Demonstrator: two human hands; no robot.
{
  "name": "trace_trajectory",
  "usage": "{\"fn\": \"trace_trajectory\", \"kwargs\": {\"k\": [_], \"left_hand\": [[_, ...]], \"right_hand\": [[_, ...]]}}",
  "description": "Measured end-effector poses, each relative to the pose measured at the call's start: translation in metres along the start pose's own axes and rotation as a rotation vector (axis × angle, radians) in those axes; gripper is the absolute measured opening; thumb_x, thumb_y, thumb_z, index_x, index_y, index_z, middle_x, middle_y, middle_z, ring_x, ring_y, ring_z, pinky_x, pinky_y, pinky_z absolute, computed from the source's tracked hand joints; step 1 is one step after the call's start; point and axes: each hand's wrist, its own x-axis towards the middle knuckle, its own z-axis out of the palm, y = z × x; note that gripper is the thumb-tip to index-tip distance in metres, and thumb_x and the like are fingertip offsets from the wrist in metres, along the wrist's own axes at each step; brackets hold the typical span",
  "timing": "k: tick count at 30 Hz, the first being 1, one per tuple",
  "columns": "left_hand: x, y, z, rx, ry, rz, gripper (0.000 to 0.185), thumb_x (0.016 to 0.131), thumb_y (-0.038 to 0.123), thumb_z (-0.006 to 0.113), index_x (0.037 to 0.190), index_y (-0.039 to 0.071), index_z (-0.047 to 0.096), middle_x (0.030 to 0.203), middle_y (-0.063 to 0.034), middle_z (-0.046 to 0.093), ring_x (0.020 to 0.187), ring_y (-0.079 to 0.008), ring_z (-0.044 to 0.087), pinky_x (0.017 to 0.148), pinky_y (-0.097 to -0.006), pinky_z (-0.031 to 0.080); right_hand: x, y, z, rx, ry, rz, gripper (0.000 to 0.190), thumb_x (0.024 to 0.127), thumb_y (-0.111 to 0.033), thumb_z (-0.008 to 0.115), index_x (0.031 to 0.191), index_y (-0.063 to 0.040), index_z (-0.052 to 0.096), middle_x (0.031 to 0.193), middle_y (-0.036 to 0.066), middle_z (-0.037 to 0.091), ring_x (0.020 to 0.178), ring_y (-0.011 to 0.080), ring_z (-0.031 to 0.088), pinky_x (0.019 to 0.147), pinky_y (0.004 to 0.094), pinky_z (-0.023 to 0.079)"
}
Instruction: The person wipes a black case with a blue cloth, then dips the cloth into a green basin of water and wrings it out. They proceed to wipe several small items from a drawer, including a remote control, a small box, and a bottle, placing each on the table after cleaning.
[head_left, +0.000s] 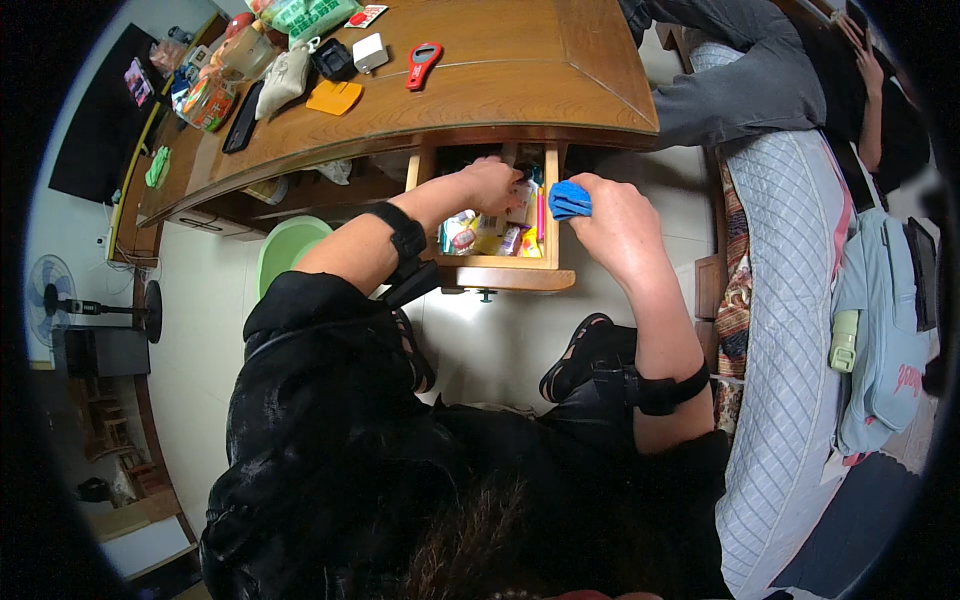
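Observation:
An open wooden drawer (551, 225) juts out below the desk, holding small packets, a pink stick-shaped item (540, 215) and other small things. My left hand (495, 184) reaches into its back part, over the contents; the fingertips are partly hidden, so I cannot tell whether they hold anything. Just right of the drawer's side wall, my right hand (616, 221) grips a folded blue cloth (569, 201). On the wooden desk (495, 94) above lie a red bottle opener (424, 66), a white charger (370, 52), a yellow scraper-like piece (334, 97) and a small cloth pouch (284, 81).
Jars and bags crowd the desk's far left, beside a black tray-like item (244, 116). A green basin (289, 251) stands on the floor left of the drawer. At the right, a person in grey trousers (742, 82) is by a bed (784, 300) bearing a light blue bag (881, 330).

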Motion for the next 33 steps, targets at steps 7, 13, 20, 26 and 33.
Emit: {"fn": "trace_trajectory", "kwargs": {"k": [7, 13, 20, 26, 33], "left_hand": [[-0.070, 0.005, -0.021, -0.888, 0.152, -0.021, 0.020, 0.086, 0.013, 0.068, 0.102, 0.001, 0.068, 0.086, -0.0084, 0.070, 0.079, -0.0169, 0.066, 0.071, -0.0291, 0.053], [-0.138, 0.017, -0.048, -1.592, 0.283, 0.176, 0.010, 0.093, 0.013, 0.062, 0.099, 0.006, 0.060, 0.081, -0.0042, 0.064, 0.066, -0.0081, 0.055, 0.063, -0.0221, 0.047], [-0.169, 0.015, -0.055, -1.902, 0.450, 0.272, 0.030, 0.095, 0.024, 0.063, 0.117, 0.004, 0.059, 0.083, -0.0015, 0.061, 0.069, -0.0086, 0.057, 0.064, -0.0221, 0.048], [-0.171, 0.013, -0.039, -1.935, 0.590, 0.342, 0.033, 0.095, 0.016, 0.063, 0.124, 0.002, 0.057, 0.102, -0.0041, 0.063, 0.083, -0.0108, 0.059, 0.076, -0.0256, 0.051], [-0.171, 0.001, -0.037, -1.865, 0.488, 0.232, 0.028, 0.099, 0.027, 0.058, 0.114, 0.005, 0.055, 0.105, -0.0049, 0.063, 0.090, -0.0142, 0.064, 0.070, -0.0319, 0.060]], "right_hand": [[0.014, 0.017, 0.010, 0.178, 0.187, -0.100, 0.035, 0.078, -0.008, 0.064, 0.112, -0.011, 0.067, 0.103, 0.017, 0.069, 0.096, 0.0352, 0.066, 0.083, 0.0437, 0.053], [0.015, -0.015, 0.011, 0.740, -0.046, -0.660, 0.066, 0.072, 0.008, 0.054, 0.136, -0.009, 0.052, 0.140, 0.014, 0.051, 0.132, 0.0301, 0.047, 0.111, 0.0384, 0.035], [0.000, -0.058, 0.013, 0.968, -0.040, -0.580, 0.057, 0.082, 0.009, 0.064, 0.137, -0.004, 0.054, 0.123, 0.007, 0.063, 0.092, 0.0092, 0.061, 0.073, 0.0239, 0.055], [0.006, -0.075, 0.022, 0.947, 0.113, -0.400, 0.032, 0.082, -0.021, 0.080, 0.103, -0.001, 0.066, 0.086, 0.005, 0.069, 0.074, 0.0101, 0.064, 0.070, 0.0276, 0.053], [0.009, -0.085, 0.022, 0.810, 0.298, -0.498, 0.047, 0.090, -0.022, 0.070, 0.130, -0.003, 0.053, 0.121, 0.013, 0.061, 0.107, 0.0184, 0.060, 0.096, 0.0319, 0.046]]}}
